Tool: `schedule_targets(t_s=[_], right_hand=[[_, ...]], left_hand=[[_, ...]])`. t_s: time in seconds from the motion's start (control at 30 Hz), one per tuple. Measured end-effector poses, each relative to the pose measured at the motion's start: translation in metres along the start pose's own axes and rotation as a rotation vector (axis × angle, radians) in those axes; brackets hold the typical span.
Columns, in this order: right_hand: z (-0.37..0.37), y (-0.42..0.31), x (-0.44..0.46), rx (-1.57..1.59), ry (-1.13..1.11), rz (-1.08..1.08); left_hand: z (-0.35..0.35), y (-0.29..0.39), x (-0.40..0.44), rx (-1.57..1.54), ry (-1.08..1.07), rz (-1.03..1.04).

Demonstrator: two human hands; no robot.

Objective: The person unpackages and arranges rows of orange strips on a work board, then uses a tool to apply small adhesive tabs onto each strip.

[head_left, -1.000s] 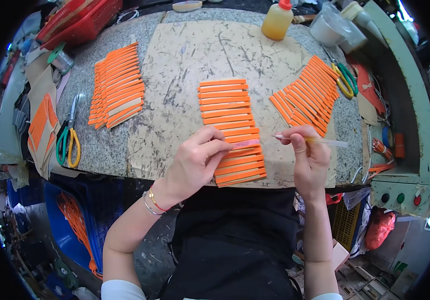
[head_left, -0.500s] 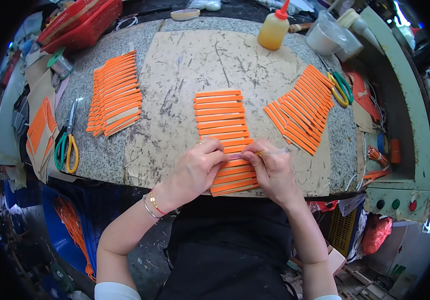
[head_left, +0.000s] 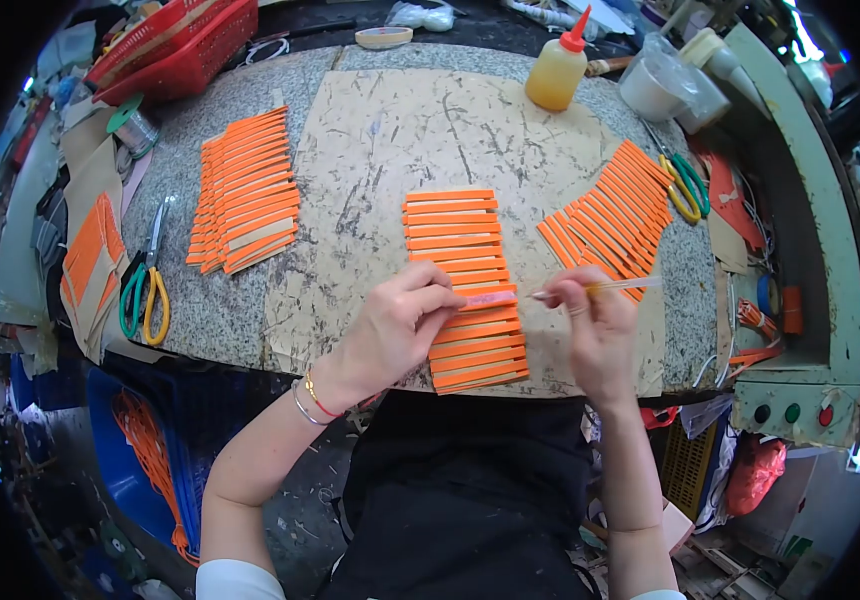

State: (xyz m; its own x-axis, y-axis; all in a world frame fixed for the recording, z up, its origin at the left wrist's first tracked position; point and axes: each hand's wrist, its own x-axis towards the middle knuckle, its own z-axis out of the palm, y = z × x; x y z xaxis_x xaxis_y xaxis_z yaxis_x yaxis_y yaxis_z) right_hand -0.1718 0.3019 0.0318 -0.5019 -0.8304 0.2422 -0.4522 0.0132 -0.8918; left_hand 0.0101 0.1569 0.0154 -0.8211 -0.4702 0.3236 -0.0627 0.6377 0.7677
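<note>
A row of thin orange-edged strips point(head_left: 455, 240) lies overlapped in front of me, running towards the table's near edge. My left hand point(head_left: 395, 322) is closed at the row's left side, its thumb and fingers pinching the end of one strip with a pinkish-purple mark point(head_left: 490, 299) on its upper face. To the right of the row, my right hand point(head_left: 602, 330) grips a slim pen point(head_left: 632, 285) with a clear, yellowish barrel. The pen's tip points left and is a short way off the marked strip's end.
More orange strips lie in a left stack point(head_left: 250, 190) and a right fan point(head_left: 615, 215). Green-and-yellow scissors point(head_left: 155, 290) rest at left, another pair point(head_left: 688, 190) at right. Behind stand a glue bottle point(head_left: 556, 75), a red basket point(head_left: 185, 50) and a wire spool point(head_left: 132, 128).
My right hand has moved right with the pen, away from the strip and my left hand. The marked strip's face now shows more fully. My left hand keeps its pinch.
</note>
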Motion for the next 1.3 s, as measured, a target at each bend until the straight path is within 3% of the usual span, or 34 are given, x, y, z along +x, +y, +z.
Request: schedule_targets(t_s=[0.1,0.3,0.53,0.87,1.0,1.13,1.3], right_hand=[[-0.01,0.005,0.002,0.102,0.048,0.02],[-0.003,0.001,0.005,-0.013,0.017,-0.012],[0.023,0.008,0.01,-0.134,-0.168,-0.198],[0.034,0.004,0.009,-0.115,-0.186,-0.246],[0.016,-0.001,0.008,0.106,-0.048,0.104],[-0.008,0.011,0.008,0.218,0.147,0.059],[-0.01,0.012,0.007,0.057,0.077,0.0]], left_hand=[[0.006,-0.006,0.001,0.052,-0.043,0.047],[0.008,-0.003,0.003,0.078,-0.068,0.066],[0.01,-0.004,0.002,0.135,-0.07,0.112],[0.012,-0.001,0.0,0.18,-0.073,0.111],[0.008,-0.001,0.001,0.034,-0.026,0.024],[0.009,-0.004,0.007,0.09,0.034,0.038],[0.011,-0.006,0.01,0.143,-0.011,0.047]])
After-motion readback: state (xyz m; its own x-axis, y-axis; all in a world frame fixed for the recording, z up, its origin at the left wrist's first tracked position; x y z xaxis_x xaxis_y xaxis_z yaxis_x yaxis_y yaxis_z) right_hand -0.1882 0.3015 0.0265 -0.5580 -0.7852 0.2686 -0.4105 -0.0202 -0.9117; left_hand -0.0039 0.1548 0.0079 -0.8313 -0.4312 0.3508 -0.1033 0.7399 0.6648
